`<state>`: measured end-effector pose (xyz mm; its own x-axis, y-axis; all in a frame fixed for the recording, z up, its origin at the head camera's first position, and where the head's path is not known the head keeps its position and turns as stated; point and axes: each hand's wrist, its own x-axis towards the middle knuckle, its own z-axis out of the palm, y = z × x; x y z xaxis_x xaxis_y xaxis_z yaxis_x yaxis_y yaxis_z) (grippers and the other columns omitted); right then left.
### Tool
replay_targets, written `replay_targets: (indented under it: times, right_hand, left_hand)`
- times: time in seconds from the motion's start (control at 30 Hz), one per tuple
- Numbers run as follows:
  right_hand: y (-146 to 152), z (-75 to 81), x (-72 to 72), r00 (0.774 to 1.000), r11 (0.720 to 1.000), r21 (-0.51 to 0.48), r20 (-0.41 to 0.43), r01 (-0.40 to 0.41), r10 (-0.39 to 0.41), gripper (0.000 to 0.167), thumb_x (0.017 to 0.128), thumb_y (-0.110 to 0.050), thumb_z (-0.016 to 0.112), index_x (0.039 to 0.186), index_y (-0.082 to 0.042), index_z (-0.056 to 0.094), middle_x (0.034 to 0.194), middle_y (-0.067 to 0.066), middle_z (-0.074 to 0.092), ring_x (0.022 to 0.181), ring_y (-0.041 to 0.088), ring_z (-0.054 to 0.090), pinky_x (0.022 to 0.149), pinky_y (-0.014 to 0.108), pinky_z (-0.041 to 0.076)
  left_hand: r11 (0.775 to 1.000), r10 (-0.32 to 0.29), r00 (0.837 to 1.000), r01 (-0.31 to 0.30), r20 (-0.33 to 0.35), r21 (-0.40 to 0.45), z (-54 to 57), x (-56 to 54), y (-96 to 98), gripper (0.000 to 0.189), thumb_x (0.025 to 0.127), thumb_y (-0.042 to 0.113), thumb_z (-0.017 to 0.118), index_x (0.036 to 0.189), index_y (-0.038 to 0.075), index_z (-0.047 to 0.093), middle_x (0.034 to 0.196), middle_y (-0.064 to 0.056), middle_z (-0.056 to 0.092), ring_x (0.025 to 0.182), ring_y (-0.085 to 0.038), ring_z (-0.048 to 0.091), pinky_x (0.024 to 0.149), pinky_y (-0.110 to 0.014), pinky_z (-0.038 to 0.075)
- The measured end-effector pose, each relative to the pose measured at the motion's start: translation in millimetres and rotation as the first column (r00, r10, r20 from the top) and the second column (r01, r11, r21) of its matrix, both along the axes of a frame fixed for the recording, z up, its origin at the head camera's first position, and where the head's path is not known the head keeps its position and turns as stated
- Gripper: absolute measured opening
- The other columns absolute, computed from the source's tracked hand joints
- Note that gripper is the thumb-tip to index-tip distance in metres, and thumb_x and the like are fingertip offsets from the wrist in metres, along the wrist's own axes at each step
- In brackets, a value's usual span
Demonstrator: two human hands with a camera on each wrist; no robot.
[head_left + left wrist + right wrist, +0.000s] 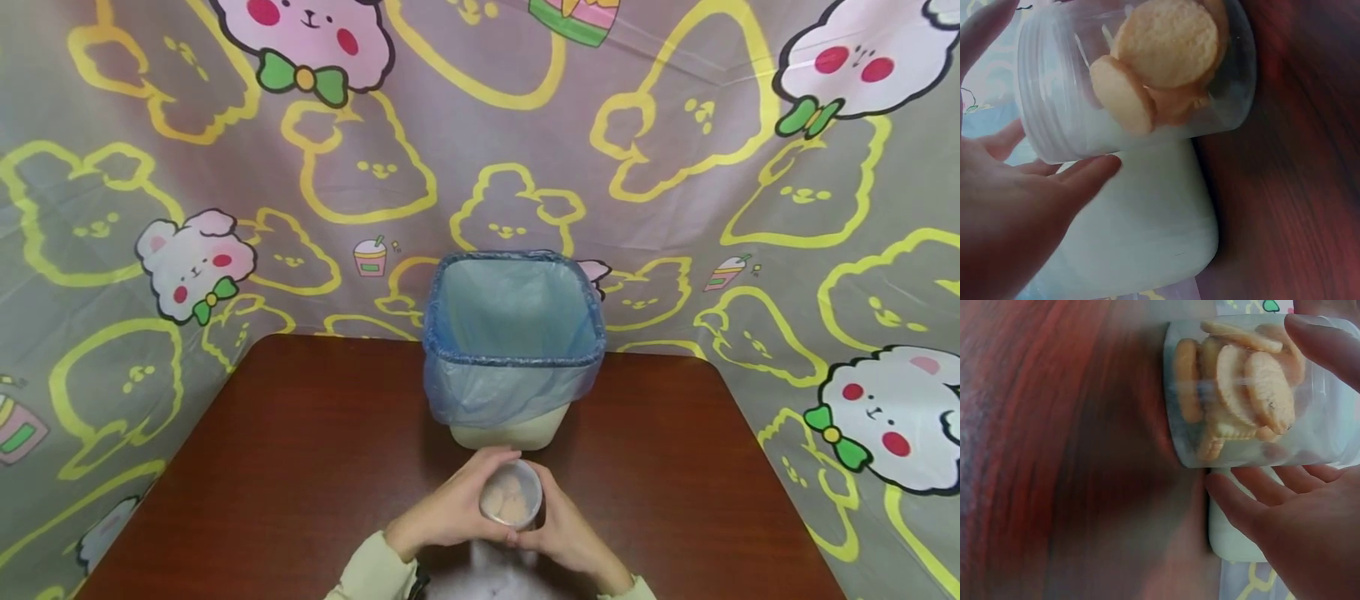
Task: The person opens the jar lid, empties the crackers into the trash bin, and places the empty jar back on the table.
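A clear plastic jar (512, 495) stands upright near the front middle of the table, with my two hands around its upper part. My left hand (459, 507) grips its left side and my right hand (561, 527) its right side; the thumbs come together at the near side of the rim. Several round golden biscuits (1169, 44) lie loosely in the jar's lower half. In the right wrist view, more biscuits (1269, 394) lean against each other behind the see-through wall.
Just beyond the jar stands a cream-coloured bin (512, 435) lined with a blue translucent bag (510, 392) folded over its rim. Both are on a dark red-brown wooden table (315, 450). A patterned cloth (465, 133) hangs around the back and sides.
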<state>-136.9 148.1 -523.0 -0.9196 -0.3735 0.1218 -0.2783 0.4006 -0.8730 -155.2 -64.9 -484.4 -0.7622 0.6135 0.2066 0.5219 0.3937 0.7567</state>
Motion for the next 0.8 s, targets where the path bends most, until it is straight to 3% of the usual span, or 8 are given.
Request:
replay_targets:
  times: [0.17, 0.47, 0.8]
  right_hand:
    - [0.5, -3.0, -0.1, 1.000, 1.000, 0.007, -0.012, 0.006, -0.006, 0.088, 0.067, -0.031, 0.087, 0.140, -0.016, 0.041, 0.134, 0.010, 0.056, 0.121, 0.032, 0.053, 0.100, 0.036, 0.043]
    - [-1.3, -3.7, 1.2, 0.995, 0.997, -0.003, 0.073, 0.073, -0.073, 0.090, 0.061, -0.027, 0.090, 0.139, -0.023, 0.044, 0.134, 0.004, 0.058, 0.121, 0.022, 0.053, 0.101, 0.029, 0.040]
    - [-1.2, -5.2, 0.7, 0.996, 0.998, -0.021, 0.064, 0.062, -0.061, 0.089, 0.063, -0.029, 0.089, 0.139, -0.022, 0.044, 0.134, 0.005, 0.057, 0.123, 0.028, 0.053, 0.101, 0.030, 0.041]
  left_hand:
    - [1.000, -0.010, 1.000, 0.010, -0.023, -0.025, -2.5, 1.2, 1.6, 0.097, 0.066, 0.032, 0.088, 0.147, 0.015, 0.038, 0.148, -0.010, 0.039, 0.133, -0.025, 0.044, 0.108, -0.038, 0.040]
    - [0.998, 0.032, 0.998, -0.035, -0.061, -0.046, -9.5, 0.9, 4.7, 0.090, 0.065, 0.022, 0.087, 0.144, 0.017, 0.043, 0.144, -0.005, 0.043, 0.127, -0.021, 0.049, 0.104, -0.035, 0.044]
    - [0.998, 0.052, 0.997, -0.053, -0.065, -0.020, -13.4, 2.4, 5.6, 0.086, 0.066, 0.023, 0.087, 0.141, 0.018, 0.045, 0.142, -0.004, 0.043, 0.126, -0.022, 0.049, 0.103, -0.036, 0.044]
